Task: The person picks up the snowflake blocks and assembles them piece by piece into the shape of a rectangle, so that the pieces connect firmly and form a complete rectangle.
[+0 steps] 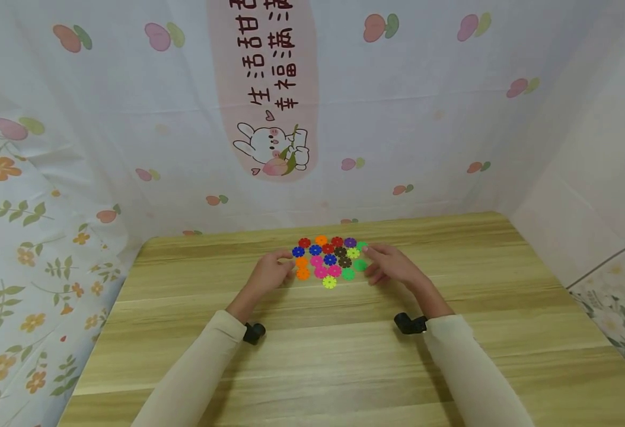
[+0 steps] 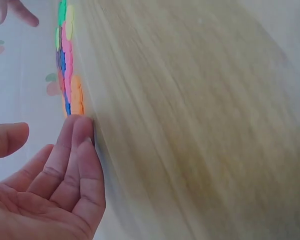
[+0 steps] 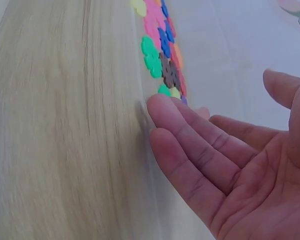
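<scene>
A flat group of colourful plastic snowflake discs lies on the wooden table, seen in the head view. My left hand (image 1: 270,273) is at the group's left edge, nearest a blue disc (image 1: 298,252) and the orange discs (image 1: 303,274). Its fingers are loosely bent with nothing between them, as the left wrist view shows. On the other side my right hand (image 1: 394,265) lies by the green discs (image 1: 360,265), thumb spread away from its extended fingers, palm bare. Pink discs (image 1: 321,272) sit mid-group, and a yellow-green disc (image 1: 329,282) is nearest me. Whether fingertips touch any disc I cannot tell.
The wooden table (image 1: 312,367) ends at a printed cloth (image 1: 408,136) hanging behind it. A floral cloth (image 1: 29,267) hangs on the left. Black wrist mounts (image 1: 411,324) stick out inward below both sleeves.
</scene>
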Demonstrator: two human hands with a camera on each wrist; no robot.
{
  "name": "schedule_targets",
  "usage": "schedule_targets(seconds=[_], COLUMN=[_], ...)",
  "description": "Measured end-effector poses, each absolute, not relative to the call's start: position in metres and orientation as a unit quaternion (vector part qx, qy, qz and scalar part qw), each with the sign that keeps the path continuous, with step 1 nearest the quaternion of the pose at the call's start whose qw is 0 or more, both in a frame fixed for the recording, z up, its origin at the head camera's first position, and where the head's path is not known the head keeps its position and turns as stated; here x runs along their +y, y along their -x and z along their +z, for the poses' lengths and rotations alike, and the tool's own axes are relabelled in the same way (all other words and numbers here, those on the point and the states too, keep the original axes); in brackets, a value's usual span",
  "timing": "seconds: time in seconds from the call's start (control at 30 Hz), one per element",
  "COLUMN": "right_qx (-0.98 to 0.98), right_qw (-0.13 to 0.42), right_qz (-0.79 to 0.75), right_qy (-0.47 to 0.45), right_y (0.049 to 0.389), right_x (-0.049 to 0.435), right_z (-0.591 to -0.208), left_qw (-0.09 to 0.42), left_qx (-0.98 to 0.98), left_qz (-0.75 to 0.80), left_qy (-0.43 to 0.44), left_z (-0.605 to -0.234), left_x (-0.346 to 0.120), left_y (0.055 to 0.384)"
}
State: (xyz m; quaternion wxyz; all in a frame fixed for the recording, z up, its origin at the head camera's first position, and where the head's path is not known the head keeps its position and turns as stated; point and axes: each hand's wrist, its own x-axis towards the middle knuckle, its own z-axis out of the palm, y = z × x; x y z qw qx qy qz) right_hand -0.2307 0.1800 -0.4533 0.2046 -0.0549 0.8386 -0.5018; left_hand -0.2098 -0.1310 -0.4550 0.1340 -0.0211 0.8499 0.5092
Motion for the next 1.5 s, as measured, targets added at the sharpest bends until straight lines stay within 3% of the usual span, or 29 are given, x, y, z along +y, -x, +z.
schedule_targets(seconds=[0.27,0.7,1.1,1.5], right_qx=[0.809,0.791,0.794,0.804], right_qw=[0.236,0.248,0.219,0.198], right_qz=[-0.539,-0.557,-0.566,-0.557], right_qy=[0.01,-0.042,-0.036,-0.063], right_y=[0.232,0.233,0.235,0.236], right_x=[0.171,0.163,0.161,0.157], right_z=[-0.459,-0.471,-0.484,-0.484], left_qw=[0.163,0.21,0.241,0.222], left_qx=[0.805,0.787,0.778,0.792], left_qz=[0.567,0.579,0.579,0.567], left_qy=[0.057,0.04,0.038,0.041], left_z=[-0.461,-0.469,-0.475,-0.475], left_x=[-0.129,-0.129,-0.129,-0.121], left_y=[0.213,0.217,0.22,0.219])
